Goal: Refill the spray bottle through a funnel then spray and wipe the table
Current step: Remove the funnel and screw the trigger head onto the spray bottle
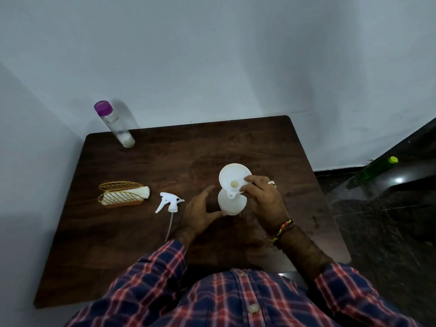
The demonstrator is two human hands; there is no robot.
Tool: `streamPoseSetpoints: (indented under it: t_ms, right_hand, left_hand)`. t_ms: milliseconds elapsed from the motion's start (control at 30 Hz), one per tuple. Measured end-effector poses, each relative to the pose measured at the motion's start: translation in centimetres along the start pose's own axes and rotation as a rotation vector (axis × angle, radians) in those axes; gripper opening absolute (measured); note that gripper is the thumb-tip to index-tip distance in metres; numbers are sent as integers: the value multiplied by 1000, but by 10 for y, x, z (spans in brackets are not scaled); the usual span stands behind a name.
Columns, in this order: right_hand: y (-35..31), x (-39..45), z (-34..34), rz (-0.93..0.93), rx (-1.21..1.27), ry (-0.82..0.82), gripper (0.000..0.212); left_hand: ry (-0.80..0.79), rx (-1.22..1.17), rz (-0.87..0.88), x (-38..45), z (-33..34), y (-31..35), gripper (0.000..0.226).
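Note:
A white spray bottle body (231,205) stands uncapped near the middle of the dark wooden table (118,244). A white funnel (232,177) sits tilted over its neck. My right hand (262,199) pinches the funnel's rim from the right. My left hand (200,212) is beside the bottle's left side, thumb touching its base and fingers loosely spread. The white trigger spray head (168,204) with its dip tube lies on the table to the left. A clear bottle with a purple cap (115,125) stands at the far left corner.
A yellow wire holder with white cloth or napkins (122,194) lies at the left of the table. Walls close in behind and to the left. A green bottle (375,171) stands on the dark floor to the right.

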State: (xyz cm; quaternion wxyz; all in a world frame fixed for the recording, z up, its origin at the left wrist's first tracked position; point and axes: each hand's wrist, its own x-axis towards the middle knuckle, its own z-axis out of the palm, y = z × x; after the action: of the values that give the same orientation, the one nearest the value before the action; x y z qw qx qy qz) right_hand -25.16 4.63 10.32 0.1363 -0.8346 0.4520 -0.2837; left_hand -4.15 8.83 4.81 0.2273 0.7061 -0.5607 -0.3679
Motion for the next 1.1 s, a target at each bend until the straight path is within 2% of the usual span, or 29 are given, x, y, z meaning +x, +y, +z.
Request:
streamPoseSetpoints:
  t_ms: [233, 333, 467, 567, 667, 800, 900, 1000, 1100]
  right_hand:
    - [4, -1, -3, 24, 28, 24, 26]
    - [5, -2, -2, 67, 54, 4, 26]
    - [4, 6, -8, 175, 158, 93, 10]
    - [3, 15, -17, 278, 254, 145, 13]
    - [-2, 30, -27, 384, 406, 127, 16]
    - [-7, 61, -34, 443, 597, 105, 24]
    - [-6, 87, -27, 471, 650, 54, 20]
    - [-2, 114, -11, 500, 679, -4, 16]
    - [0, 141, 10, 581, 772, -62, 21]
  left_hand:
    - [-5, -30, 32, 14, 11, 12, 90]
    - [8, -25, 33, 16, 15, 14, 77]
    - [4, 24, 13, 19, 20, 12, 55]
    - [-17, 38, 11, 19, 20, 10, 56]
    - [-26, 27, -22, 21, 15, 4, 59]
    - [49, 25, -98, 30, 2, -10, 56]
    - [50, 108, -168, 45, -9, -23, 62]
    - [18, 240, -248, 64, -21, -33, 78]
    - [-22, 345, -307, 85, -33, -41, 97]
